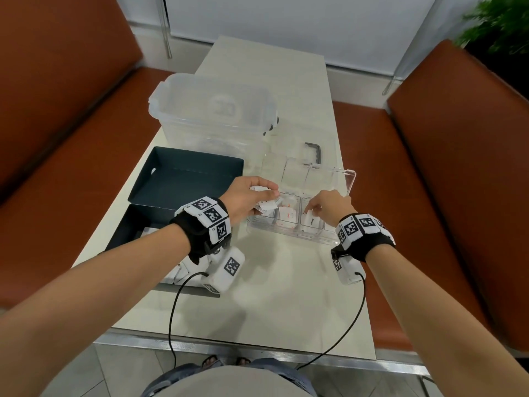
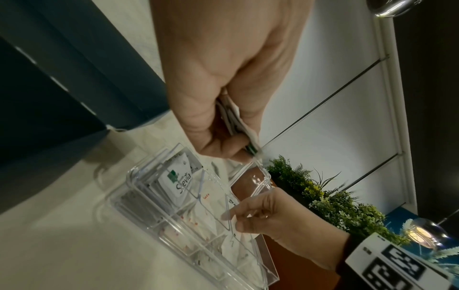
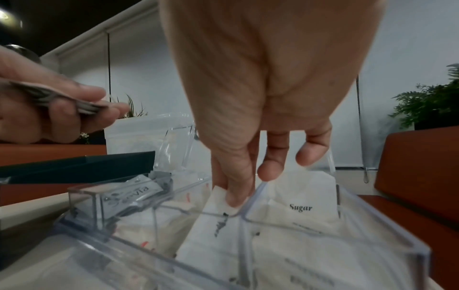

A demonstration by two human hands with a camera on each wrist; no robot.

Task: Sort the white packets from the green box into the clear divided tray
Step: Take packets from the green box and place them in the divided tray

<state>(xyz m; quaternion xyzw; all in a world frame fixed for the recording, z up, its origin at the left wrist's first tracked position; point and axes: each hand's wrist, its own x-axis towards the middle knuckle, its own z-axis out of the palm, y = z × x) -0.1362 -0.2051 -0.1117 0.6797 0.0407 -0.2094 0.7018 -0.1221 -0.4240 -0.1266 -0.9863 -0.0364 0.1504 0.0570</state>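
The dark green box (image 1: 186, 179) lies open at the table's left, with white packets (image 1: 183, 270) in its near half under my left wrist. To its right stands the clear divided tray (image 1: 289, 235), holding packets in several compartments, among them a Stevia packet (image 2: 178, 180) and a Sugar packet (image 3: 300, 200). My left hand (image 1: 266, 196) hovers over the tray's left end and grips a small stack of white packets (image 2: 236, 121). My right hand (image 1: 310, 209) reaches down into a middle compartment. Its thumb and forefinger pinch the top edge of a white packet (image 3: 216, 221).
A large clear storage bin (image 1: 214, 116) stands behind the green box. A dark handle (image 1: 315, 151) lies behind the tray. Orange-brown benches (image 1: 57, 138) flank the pale table (image 1: 272, 296), and a plant (image 1: 503, 24) is at the far right.
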